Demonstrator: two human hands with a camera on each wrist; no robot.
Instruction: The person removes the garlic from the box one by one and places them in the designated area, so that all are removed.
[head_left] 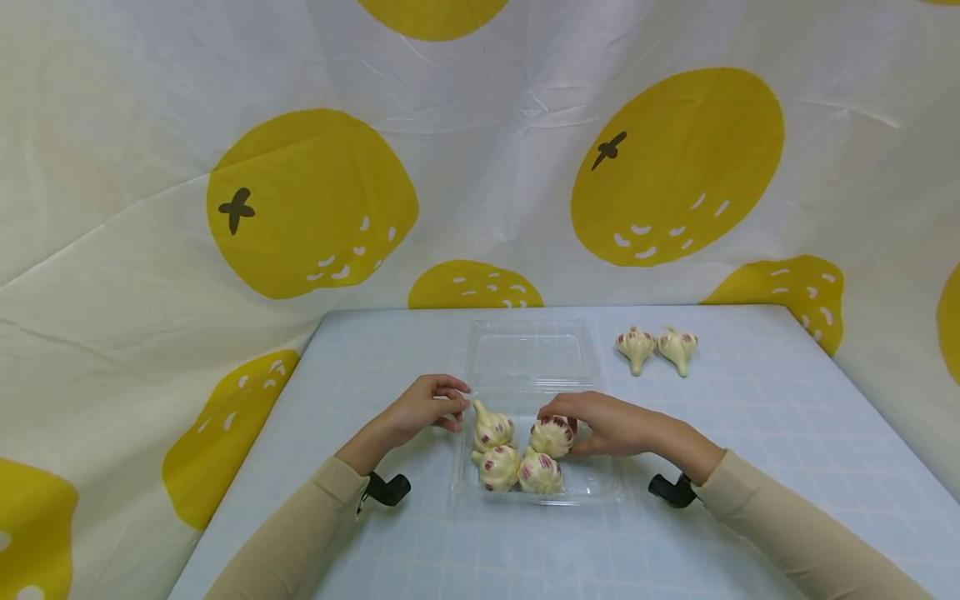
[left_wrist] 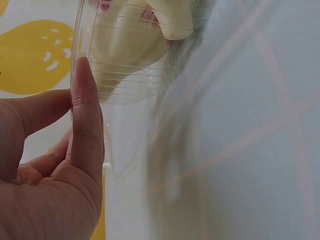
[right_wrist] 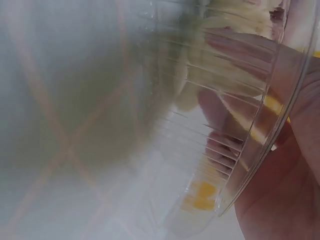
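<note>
A clear plastic clamshell container (head_left: 592, 487) lies with its lid folded back, several garlic bulbs in its base. My left hand (head_left: 427, 405) is at the container's left side; in the left wrist view its thumb and fingers (left_wrist: 86, 117) pinch the rim. Inside the right half, my right hand (head_left: 611, 422) grips a purple-streaked garlic bulb (head_left: 551, 437) between thumb and fingers. In the right wrist view this hand (right_wrist: 272, 192) reaches over the wall, its fingers seen through the plastic. Other bulbs sit beside it: one at back left (head_left: 492, 428), one at front left (head_left: 498, 468), one in front (head_left: 540, 472).
Two more garlic bulbs, one left (head_left: 635, 348) and one right (head_left: 677, 349), lie at the back right of the table (head_left: 517, 550). The transparent lid (head_left: 531, 357) stretches behind the base. A lemon-print cloth (head_left: 487, 167) hangs behind the table.
</note>
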